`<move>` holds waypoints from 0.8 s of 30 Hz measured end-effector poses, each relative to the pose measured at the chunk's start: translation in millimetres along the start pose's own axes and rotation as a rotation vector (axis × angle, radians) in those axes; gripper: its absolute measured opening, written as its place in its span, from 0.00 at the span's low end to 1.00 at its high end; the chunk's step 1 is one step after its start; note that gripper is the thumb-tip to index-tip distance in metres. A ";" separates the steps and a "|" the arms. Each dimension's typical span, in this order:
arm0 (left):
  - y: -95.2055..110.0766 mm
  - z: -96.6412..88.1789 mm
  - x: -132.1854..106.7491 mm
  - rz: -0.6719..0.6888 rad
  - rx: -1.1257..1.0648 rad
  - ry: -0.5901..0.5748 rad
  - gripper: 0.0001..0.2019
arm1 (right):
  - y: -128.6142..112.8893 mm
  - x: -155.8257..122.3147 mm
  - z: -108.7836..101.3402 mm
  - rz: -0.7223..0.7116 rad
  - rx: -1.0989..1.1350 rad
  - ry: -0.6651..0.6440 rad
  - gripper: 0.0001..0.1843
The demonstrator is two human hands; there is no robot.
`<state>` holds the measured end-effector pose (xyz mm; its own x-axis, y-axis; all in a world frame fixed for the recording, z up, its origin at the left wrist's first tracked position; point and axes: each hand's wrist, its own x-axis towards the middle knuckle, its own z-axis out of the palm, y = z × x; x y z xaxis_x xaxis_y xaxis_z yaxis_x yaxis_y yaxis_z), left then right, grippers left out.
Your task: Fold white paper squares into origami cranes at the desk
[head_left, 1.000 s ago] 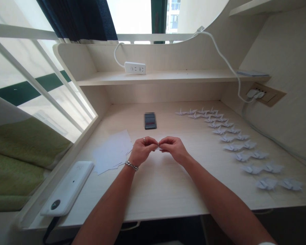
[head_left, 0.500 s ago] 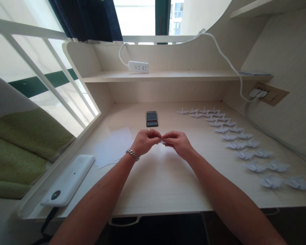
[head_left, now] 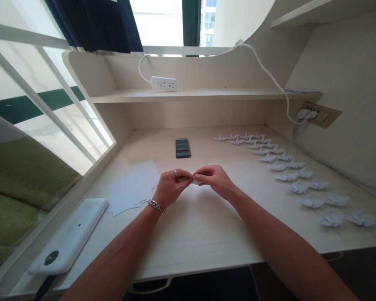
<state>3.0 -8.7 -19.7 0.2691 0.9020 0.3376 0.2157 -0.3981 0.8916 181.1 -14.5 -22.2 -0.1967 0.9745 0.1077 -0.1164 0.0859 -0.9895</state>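
The left hand [head_left: 172, 188] and right hand [head_left: 213, 179] seem slightly further apart around the folded paper [head_left: 194, 182].

I can read nothing here: the phone [head_left: 183, 148] is blurred out, and the small mark [head_left: 88, 206] on the white device [head_left: 68, 236] to its left is too faint.

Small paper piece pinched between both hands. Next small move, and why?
Probably press the crease firmly: the left hand and right hand both pinch the small folded white paper at their fingertips, and the paper cranes nearby show crisp folds.
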 end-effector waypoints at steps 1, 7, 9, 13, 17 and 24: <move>0.4 0.0 -0.8 -0.009 -0.028 0.006 0.08 | 0.3 -0.4 0.5 0.000 -0.001 -0.003 0.14; -1.0 1.7 -0.5 -0.058 -0.204 0.010 0.11 | 2.5 -1.1 0.8 -0.030 -0.027 0.014 0.13; -0.8 1.5 0.0 -0.071 -0.248 0.006 0.12 | 2.4 -1.3 0.4 -0.054 -0.049 0.019 0.12; 1.8 0.4 0.5 -0.089 -0.301 0.005 0.12 | 1.7 -2.3 0.3 -0.091 -0.079 0.029 0.11; 4.5 0.3 0.2 -0.080 -0.282 0.017 0.12 | 0.0 -3.1 2.0 -0.083 -0.074 0.046 0.10; 3.6 2.7 -1.8 -0.037 -0.213 0.024 0.10 | 1.2 -2.1 4.5 -0.055 -0.043 0.075 0.15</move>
<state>5.9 -12.2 -17.9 0.2418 0.9201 0.3082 0.0211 -0.3225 0.9463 177.0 -17.4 -23.2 -0.1178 0.9807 0.1558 -0.0824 0.1467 -0.9857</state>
